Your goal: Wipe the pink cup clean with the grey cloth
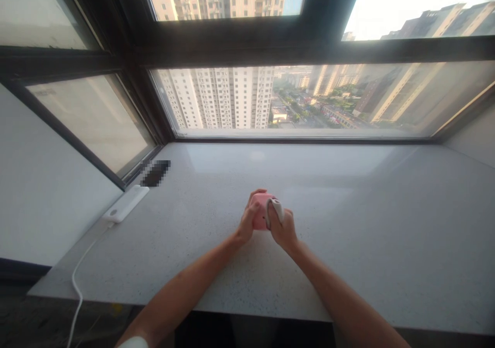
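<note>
A small pink object (260, 215) with rounded corners is held over the middle of the pale speckled sill (216, 183). My left hand (248, 219) wraps round its left side, with the thumb on the near face and fingers over the back. In my right hand (283, 227) is a whitish-grey cloth (277, 209), pressed against the right part of the pink object. The fingers of my right hand are bent round the cloth, and some are hidden behind it. A small dark mark shows on the pink face beside the cloth.
At the left, a white power strip (127, 203) lies along the sill's edge, its white cable (75, 281) hanging over the front. A dark, pixelated item (155, 173) lies behind it. Dark window frames (232, 44) rise along the back and left. The sill's front edge is near my forearms.
</note>
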Demonstrator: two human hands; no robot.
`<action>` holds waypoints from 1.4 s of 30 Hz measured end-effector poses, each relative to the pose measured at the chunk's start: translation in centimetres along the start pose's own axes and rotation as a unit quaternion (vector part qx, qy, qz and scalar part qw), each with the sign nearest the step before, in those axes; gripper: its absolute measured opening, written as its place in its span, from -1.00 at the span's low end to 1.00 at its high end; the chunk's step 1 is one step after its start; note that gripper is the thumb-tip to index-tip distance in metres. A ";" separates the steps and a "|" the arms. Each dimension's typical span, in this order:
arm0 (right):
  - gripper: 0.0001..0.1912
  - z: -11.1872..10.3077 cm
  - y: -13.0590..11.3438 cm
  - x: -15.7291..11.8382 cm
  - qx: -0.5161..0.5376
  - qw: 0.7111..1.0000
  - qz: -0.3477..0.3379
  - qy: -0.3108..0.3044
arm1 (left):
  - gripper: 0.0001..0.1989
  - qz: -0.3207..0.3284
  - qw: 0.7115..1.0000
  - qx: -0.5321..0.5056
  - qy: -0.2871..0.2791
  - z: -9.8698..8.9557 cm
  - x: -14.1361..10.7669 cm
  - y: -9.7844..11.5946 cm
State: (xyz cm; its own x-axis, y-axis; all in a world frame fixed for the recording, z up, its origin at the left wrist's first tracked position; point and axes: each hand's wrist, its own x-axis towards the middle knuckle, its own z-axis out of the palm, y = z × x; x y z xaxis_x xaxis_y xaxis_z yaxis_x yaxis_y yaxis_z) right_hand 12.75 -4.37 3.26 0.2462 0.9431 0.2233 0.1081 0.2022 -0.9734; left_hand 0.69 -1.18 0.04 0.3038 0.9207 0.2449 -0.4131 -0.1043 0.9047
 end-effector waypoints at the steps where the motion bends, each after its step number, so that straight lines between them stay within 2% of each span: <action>1: -0.30 -0.1 0.0 0.0 0.003 1.000 0.008 -0.002 | -0.33 0.009 1.000 0.012 0.008 0.0 0.0 0.0; 3: -0.34 0.0 -0.2 0.1 0.037 0.997 0.057 0.024 | -0.31 0.092 0.992 0.084 0.024 0.0 -0.1 0.0; 5: -0.39 0.1 -0.6 0.1 0.076 0.991 0.095 0.053 | -0.28 0.185 0.970 0.153 0.027 -0.1 -0.1 0.1; 6: -0.40 0.2 -0.7 0.1 0.083 0.990 0.099 0.059 | -0.28 0.200 0.966 0.162 0.025 -0.2 -0.1 0.2; 7: -0.39 0.2 -0.7 0.0 0.079 0.991 0.090 0.059 | -0.31 0.186 0.971 0.150 0.019 -0.2 -0.1 0.3; 10: -0.32 0.1 -0.3 -0.2 0.022 0.999 0.024 0.023 | -0.39 0.055 0.997 0.045 -0.007 0.0 -0.1 0.2; 12: -0.29 0.0 -0.2 -0.2 0.001 1.000 0.005 0.007 | -0.42 0.021 0.999 0.022 -0.013 0.0 -0.1 0.1; 14: -0.32 0.0 -0.4 -0.1 0.026 0.999 0.042 0.021 | -0.40 0.089 0.993 0.082 0.003 -0.1 -0.1 -0.1; 16: -0.38 0.2 -0.7 0.0 0.075 0.991 0.095 0.051 | -0.33 0.192 0.966 0.173 0.012 -0.3 -0.1 -0.1; 17: -0.40 0.3 -0.8 0.0 0.092 0.988 0.110 0.059 | -0.30 0.225 0.954 0.199 0.012 -0.4 -0.1 0.0; 18: -0.41 0.4 -0.8 0.0 0.097 0.987 0.114 0.062 | -0.30 0.232 0.951 0.202 0.010 -0.5 -0.1 0.1; 19: -0.40 0.5 -0.6 -0.1 0.087 0.989 0.104 0.057 | -0.31 0.210 0.961 0.179 0.007 -0.5 0.0 0.2; 22: -0.32 0.2 0.2 -0.3 0.012 1.000 0.022 0.016 | -0.36 0.059 0.997 0.041 -0.007 -0.2 0.1 0.3; 24: -0.29 -0.1 0.5 -0.2 -0.019 1.000 -0.011 -0.003 | -0.34 -0.009 1.000 -0.009 -0.014 -0.1 0.1 0.3; 25: -0.29 -0.3 0.5 -0.1 -0.019 1.000 -0.003 -0.002 | -0.31 -0.021 1.000 -0.012 -0.017 -0.1 0.2 0.2; 26: -0.30 -0.4 0.4 0.1 -0.008 1.000 0.021 0.007 | -0.27 -0.017 1.000 -0.002 -0.018 -0.2 0.2 0.1; 28: -0.37 -0.3 0.1 0.5 0.047 0.995 0.082 0.037 | -0.14 0.032 0.998 0.048 -0.030 -0.6 0.2 0.0; 31: -0.52 0.2 -0.5 1.0 0.184 0.972 0.131 0.068 | 0.04 0.172 0.967 0.178 -0.066 -1.3 0.4 -0.1; 33: -0.56 0.6 -0.6 0.9 0.245 0.958 0.133 0.075 | -0.03 0.232 0.938 0.244 -0.082 -1.5 0.4 -0.1; 34: -0.56 0.7 -0.6 0.8 0.247 0.958 0.128 0.076 | -0.11 0.243 0.933 0.255 -0.077 -1.4 0.4 0.0; 35: -0.55 0.8 -0.6 0.6 0.229 0.963 0.121 0.079 | -0.19 0.236 0.938 0.247 -0.065 -1.3 0.4 0.0; 37: -0.51 0.7 -0.5 0.2 0.161 0.978 0.104 0.082 | -0.31 0.177 0.965 0.189 -0.040 -0.8 0.2 0.1; 40: -0.38 0.3 -0.5 -0.1 0.069 0.990 0.090 0.084 | -0.36 0.086 0.991 0.094 -0.033 0.0 0.0 0.3; 42: -0.34 0.0 -0.5 0.1 0.044 0.992 0.084 0.082 | -0.35 0.092 0.992 0.087 -0.019 0.3 -0.2 0.6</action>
State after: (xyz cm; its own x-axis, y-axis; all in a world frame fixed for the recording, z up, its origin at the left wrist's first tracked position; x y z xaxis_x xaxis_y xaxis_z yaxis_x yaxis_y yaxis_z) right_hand 12.71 -4.42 3.81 0.4072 0.9116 0.0563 -0.0311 0.0755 -0.9967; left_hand 0.70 -1.51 0.63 0.2700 0.8659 0.4212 -0.3106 -0.3357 0.8893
